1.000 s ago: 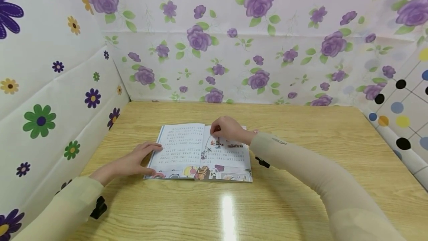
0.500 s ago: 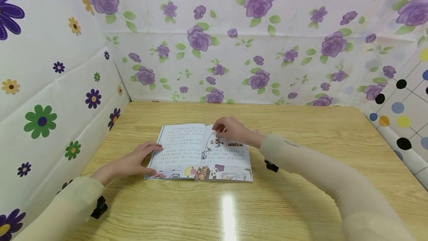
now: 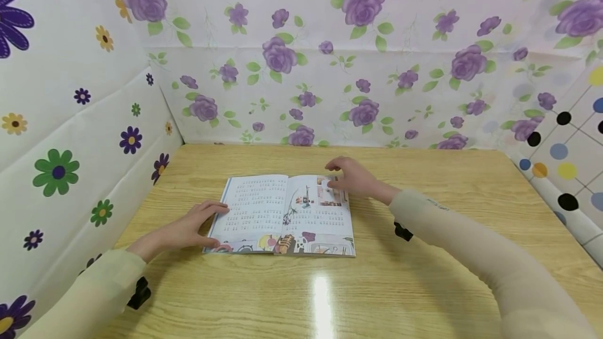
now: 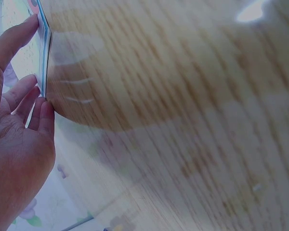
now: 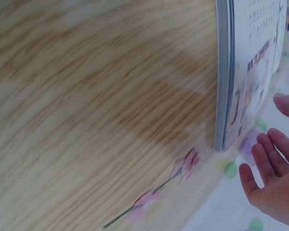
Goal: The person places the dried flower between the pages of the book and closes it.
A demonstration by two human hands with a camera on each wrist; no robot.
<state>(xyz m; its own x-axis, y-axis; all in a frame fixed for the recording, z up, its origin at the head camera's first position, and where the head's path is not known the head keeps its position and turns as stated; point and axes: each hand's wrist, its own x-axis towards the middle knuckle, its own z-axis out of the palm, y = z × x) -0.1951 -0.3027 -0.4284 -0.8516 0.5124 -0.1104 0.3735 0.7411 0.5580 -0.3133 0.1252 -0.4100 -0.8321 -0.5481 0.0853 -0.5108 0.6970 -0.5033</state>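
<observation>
The open book [image 3: 301, 221] lies on the table [image 3: 386, 281]; from its middle, the left hand [image 3: 188, 226] is at 9 o'clock, touching the edge; the right hand [image 3: 353, 177] is at 2 o'clock, by the far corner; a flower sprig [image 5: 159, 188] lies off that corner; behind stands the back cloth [image 3: 325, 75], 12 o'clock; left cloth [image 3: 89, 130], 9; right cloth [image 3: 572, 145], 3.

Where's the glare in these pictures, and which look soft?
Head view: bright streak on the table, soft shadow below the right sleeve; left wrist view: white glare spot at upper right, hazy; right wrist view: dull and soft, print in the book blurred.
</observation>
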